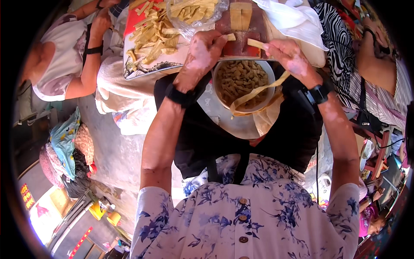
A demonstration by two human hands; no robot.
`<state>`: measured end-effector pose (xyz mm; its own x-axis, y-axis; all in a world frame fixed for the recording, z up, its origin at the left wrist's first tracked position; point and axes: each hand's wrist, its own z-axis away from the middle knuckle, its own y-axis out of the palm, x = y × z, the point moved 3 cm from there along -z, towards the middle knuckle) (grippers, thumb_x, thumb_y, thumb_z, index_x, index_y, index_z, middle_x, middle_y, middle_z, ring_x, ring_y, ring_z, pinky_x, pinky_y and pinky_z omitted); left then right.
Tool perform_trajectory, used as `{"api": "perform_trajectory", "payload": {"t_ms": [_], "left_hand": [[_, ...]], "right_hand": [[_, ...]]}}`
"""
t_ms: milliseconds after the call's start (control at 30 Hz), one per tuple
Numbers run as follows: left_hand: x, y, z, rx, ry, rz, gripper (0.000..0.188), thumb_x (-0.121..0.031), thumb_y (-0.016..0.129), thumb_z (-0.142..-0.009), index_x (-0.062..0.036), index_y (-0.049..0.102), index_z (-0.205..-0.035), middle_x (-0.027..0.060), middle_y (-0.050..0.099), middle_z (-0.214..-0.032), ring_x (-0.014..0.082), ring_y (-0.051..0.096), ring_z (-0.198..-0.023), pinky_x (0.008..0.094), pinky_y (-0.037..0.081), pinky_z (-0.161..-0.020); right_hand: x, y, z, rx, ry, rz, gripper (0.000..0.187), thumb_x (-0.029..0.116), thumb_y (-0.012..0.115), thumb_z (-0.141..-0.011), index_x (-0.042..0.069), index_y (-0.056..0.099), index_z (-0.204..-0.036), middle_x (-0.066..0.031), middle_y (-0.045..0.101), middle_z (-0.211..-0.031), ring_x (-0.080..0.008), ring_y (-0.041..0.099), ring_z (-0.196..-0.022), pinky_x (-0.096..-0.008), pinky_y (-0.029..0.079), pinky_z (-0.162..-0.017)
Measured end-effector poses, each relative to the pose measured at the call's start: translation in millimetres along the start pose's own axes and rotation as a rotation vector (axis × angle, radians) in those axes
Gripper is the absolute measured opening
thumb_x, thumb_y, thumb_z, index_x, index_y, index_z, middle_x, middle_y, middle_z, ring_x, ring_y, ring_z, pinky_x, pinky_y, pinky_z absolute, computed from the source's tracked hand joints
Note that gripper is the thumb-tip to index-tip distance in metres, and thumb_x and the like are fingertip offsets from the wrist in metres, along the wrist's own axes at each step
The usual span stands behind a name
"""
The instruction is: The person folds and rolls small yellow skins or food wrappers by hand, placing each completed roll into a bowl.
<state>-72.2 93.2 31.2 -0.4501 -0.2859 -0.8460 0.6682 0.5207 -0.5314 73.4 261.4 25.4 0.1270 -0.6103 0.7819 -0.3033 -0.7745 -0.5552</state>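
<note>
Over the near edge of the low table [317, 56], both my hands are raised with closed fingers. My left hand [202, 54] pinches a short pale-yellow strip [231, 37], which looks like tofu skin. My right hand [293, 58] grips one end of a longer yellow strip [257, 43]. A gap separates the two ends. From below my right hand a long strip [258, 91] trails down across the pale round bowl [216, 86] between my knees. Small twisted yellow-brown pieces [241, 80] fill the bowl; whether they are knotted is hard to tell.
Loose yellow strips [157, 41] are heaped on the table's left, beside a clear plastic bag [194, 15] of more strips. A folded piece [240, 16] lies on a dark red board. White cloth [297, 23] covers the right side. People sit close on both sides.
</note>
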Motion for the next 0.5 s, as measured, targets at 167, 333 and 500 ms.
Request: {"api": "perform_trajectory", "payload": {"t_ms": [167,333,500], "left_hand": [[-10,-2,37,0.124,-0.034,0.052,0.031,-0.027,0.054,-0.090,0.0025,0.061,-0.091,0.0023,0.051,-0.061,0.0080,0.042,-0.057,0.0258,0.036,-0.052],[-18,6,72,0.200,0.208,-0.256,0.046,-0.027,0.051,-0.091,0.0030,0.044,-0.124,0.0244,0.052,-0.118,0.0320,0.049,-0.115,0.0351,0.038,-0.095],[-42,9,117,0.159,0.220,-0.052,0.038,-0.019,0.049,-0.091,0.0048,0.046,-0.120,0.0216,0.051,-0.118,0.0349,0.048,-0.112,0.0374,0.037,-0.095]], "right_hand": [[35,3,42,0.065,0.308,-0.122,0.029,0.023,0.052,-0.092,0.000,0.056,-0.075,-0.0024,0.042,-0.057,-0.0073,0.038,-0.052,-0.0233,0.033,-0.047],[68,25,69,0.077,0.215,-0.233,0.022,0.015,0.054,-0.091,-0.003,0.057,-0.079,-0.0073,0.056,-0.063,-0.0113,0.051,-0.055,-0.0254,0.040,-0.050],[87,53,96,0.135,0.205,-0.296,0.018,0.015,0.053,-0.091,0.001,0.054,-0.080,-0.0097,0.052,-0.062,-0.0193,0.052,-0.053,-0.0306,0.040,-0.049]]}}
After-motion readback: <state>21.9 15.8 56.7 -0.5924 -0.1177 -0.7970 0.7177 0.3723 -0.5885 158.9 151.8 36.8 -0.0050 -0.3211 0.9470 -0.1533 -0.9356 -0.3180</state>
